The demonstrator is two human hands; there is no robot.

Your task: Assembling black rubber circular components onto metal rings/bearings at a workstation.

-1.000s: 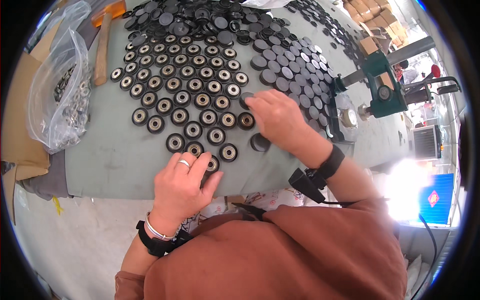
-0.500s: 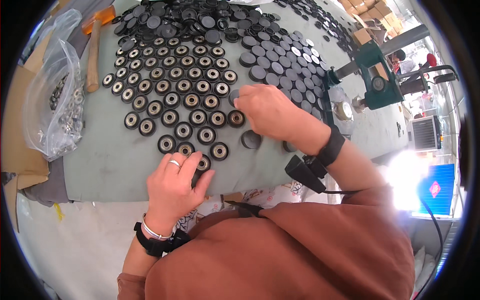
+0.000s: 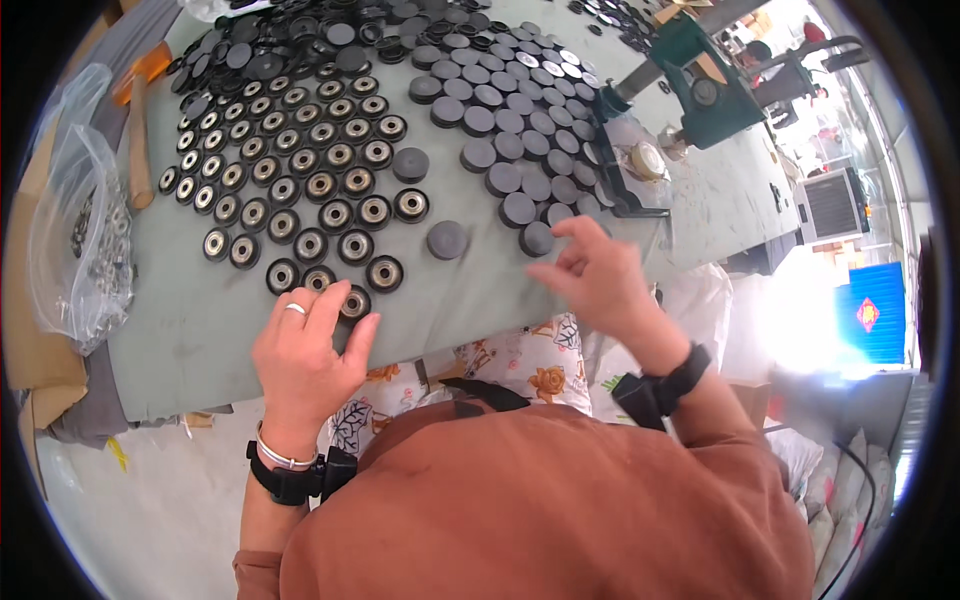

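Observation:
In rows on the green-grey table (image 3: 420,310) lie many black wheels with metal bearings (image 3: 385,273). At the near end of the rows, my left hand (image 3: 312,355) has thumb and index finger on either side of one black wheel (image 3: 355,303), which rests on the table. My right hand (image 3: 610,285), slightly blurred, is empty, thumb and fingers apart. Just left of its fingertips is a round grey-topped disc (image 3: 537,238), at the near end of a group of similar discs (image 3: 508,178). Two discs lie apart from that group: one (image 3: 410,164) beside the wheels, another (image 3: 447,239) nearer me.
A heap of loose black parts (image 3: 270,45) covers the far side. Left are an orange-headed hammer (image 3: 140,140) and a clear bag of metal pieces (image 3: 95,250). A green hand press (image 3: 705,95) stands at right, with a roll of tape (image 3: 647,160) near its base.
The view has shifted. My right hand has let go of a grey disc beside the wheels and moved right, toward the disc group, fingers spreading. My left hand stays at the same wheel.

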